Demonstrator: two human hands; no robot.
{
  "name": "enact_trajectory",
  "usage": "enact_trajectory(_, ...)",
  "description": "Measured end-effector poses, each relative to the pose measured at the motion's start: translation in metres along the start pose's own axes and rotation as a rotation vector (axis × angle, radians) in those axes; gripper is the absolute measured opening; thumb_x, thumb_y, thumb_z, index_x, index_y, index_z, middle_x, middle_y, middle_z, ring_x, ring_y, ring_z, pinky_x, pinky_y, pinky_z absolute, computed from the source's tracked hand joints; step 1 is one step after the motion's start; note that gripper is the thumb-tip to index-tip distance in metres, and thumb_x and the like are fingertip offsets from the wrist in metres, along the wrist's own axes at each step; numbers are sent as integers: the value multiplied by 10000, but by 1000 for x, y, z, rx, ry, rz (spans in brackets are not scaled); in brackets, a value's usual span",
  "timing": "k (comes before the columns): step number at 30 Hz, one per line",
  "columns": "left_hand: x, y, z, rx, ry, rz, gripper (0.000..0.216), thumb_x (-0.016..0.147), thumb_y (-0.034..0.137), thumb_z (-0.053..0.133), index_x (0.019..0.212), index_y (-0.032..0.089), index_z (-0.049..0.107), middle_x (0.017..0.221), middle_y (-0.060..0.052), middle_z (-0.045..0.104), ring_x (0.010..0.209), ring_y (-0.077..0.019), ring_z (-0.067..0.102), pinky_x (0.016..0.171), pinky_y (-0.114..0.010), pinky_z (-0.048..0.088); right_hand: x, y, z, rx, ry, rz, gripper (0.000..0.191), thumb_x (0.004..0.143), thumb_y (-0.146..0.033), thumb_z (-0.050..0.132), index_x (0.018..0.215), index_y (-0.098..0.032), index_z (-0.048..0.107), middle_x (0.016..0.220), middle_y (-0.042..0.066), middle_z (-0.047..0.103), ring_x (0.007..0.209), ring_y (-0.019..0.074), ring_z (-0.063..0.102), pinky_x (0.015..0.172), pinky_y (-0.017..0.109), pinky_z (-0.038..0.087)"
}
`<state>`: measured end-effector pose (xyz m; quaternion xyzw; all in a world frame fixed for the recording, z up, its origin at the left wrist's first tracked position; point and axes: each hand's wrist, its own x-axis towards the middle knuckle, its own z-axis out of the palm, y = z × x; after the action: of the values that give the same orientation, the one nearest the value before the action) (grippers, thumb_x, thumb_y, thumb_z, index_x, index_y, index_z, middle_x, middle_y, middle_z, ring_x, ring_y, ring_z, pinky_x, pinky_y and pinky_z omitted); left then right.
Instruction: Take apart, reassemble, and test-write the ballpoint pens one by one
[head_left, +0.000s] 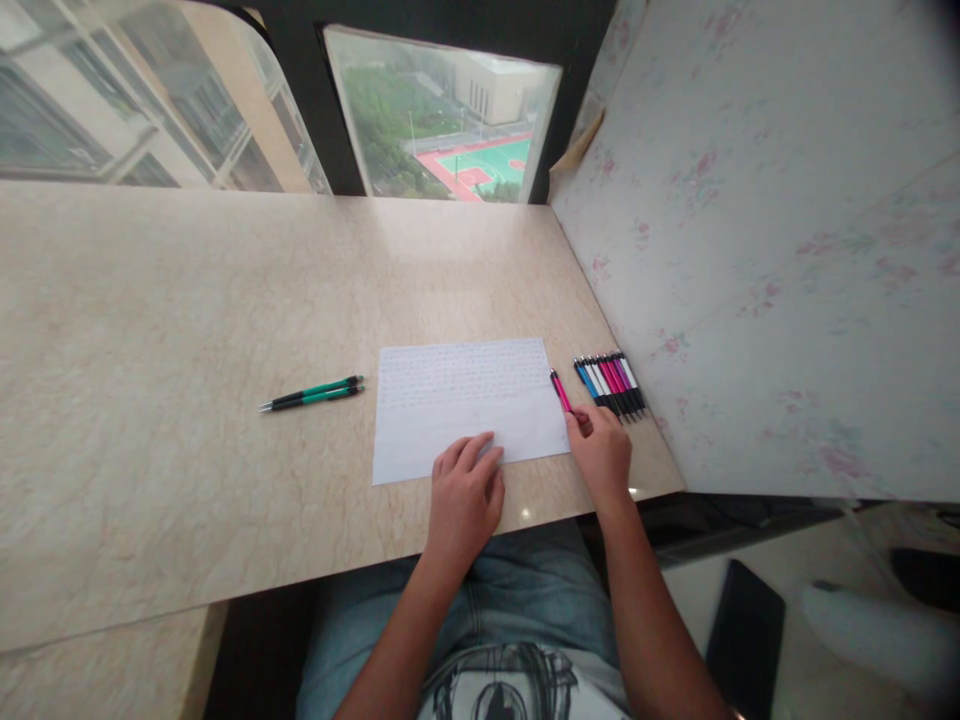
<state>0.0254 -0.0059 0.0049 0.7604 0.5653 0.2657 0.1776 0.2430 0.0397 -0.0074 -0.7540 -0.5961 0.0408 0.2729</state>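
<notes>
At the right hand (600, 452): pink pen (560, 390) pinched near its lower end, at the right edge of the sheet (465, 400).
Left hand (466, 490) lies flat, fingers loosely spread, on the sheet's near edge; firm pressure there should stop it sliding. Spare pens (611, 385) lie just beyond the right hand.

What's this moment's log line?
right hand: holds pink pen | left hand: on written sheet | green pens: left of sheet | pen row: by wall
</notes>
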Motion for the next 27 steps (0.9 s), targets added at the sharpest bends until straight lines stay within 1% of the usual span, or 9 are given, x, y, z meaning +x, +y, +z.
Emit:
enact_trajectory(3,1,1,-1,2,3,-1,265,865,156,571,1104,224,664,1304,-69,640,1194,-289,521,1003,-488,428,3,0,0,-27,-3,25,203,852,-290,553,867,-171,717,830,86,676,753,221,584,716,328,419)
enact_trajectory(8,0,0,0,-4,24,5,268,866,160,566,1099,236,674,1291,-82,645,1182,-293,532,987,-501,440,13,5,-4,-132,84,73,222,867,-289,534,890,-166,718,841,99,685,823,244,567,727,337,383)
enact_trajectory(13,0,-1,1,-9,25,5,278,869,163,559,1114,241,666,1294,-78,643,1183,-298,531,988,-504,437,19,7,-5,-245,106,70,197,870,-283,543,866,-179,710,859,102,690,832,254,525,688,340,337)
enact_trajectory(17,0,-1,0,-4,13,5,267,868,166,566,1107,231,664,1299,-75,643,1185,-295,525,989,-500,436,17,5,-5,-262,128,63,167,868,-295,567,834,-191,694,834,94,681,830,255,506,660,337,315)
enact_trajectory(22,-1,-2,1,4,12,2,273,866,167,569,1116,229,660,1308,-73,636,1189,-294,524,996,-492,432,14,4,-5,-264,146,91,160,861,-294,569,811,-187,677,810,96,669,829,258,502,645,334,305)
enact_trajectory(27,0,-2,1,3,15,7,275,867,168,573,1121,231,657,1306,-75,636,1190,-290,524,999,-488,430,15,5,-4,-270,130,100,174,856,-310,568,819,-182,680,820,101,671,825,258,512,631,331,295)
